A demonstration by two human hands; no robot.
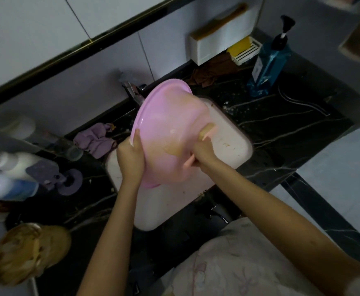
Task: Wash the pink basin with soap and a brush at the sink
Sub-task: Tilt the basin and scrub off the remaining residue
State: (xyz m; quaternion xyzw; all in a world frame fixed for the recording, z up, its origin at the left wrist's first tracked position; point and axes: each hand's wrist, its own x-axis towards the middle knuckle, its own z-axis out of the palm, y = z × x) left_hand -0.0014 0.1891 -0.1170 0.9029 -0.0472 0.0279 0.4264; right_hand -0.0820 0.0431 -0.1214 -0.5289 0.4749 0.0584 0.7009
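A pink basin (170,129) is held tipped on edge above a white rectangular sink (230,144). Its outer wall is turned toward the camera and its rim faces away to the upper left. Brownish-yellow smears cover part of the outside. The left hand (130,155) grips the rim at the lower left, thumb hooked over the edge. The right hand (203,151) has its fingers curled round the pale handle of a brush (207,130), whose head is pressed against the basin's outer wall.

This looks like the scrubbing step, done on the outside of the basin. With dirt showing, the wash seems only partway through. The next move likely calls for working the brush across the smeared patches while the left hand turns the basin, then rinsing.

A tap (132,92) stands just behind the basin's upper rim, leaving little room there. The right and near parts of the sink lie open beneath. On the dark marbled counter (281,120), a purple cloth (95,139) lies near the left hand, and a blue pump bottle (269,63) stands well apart at the back right
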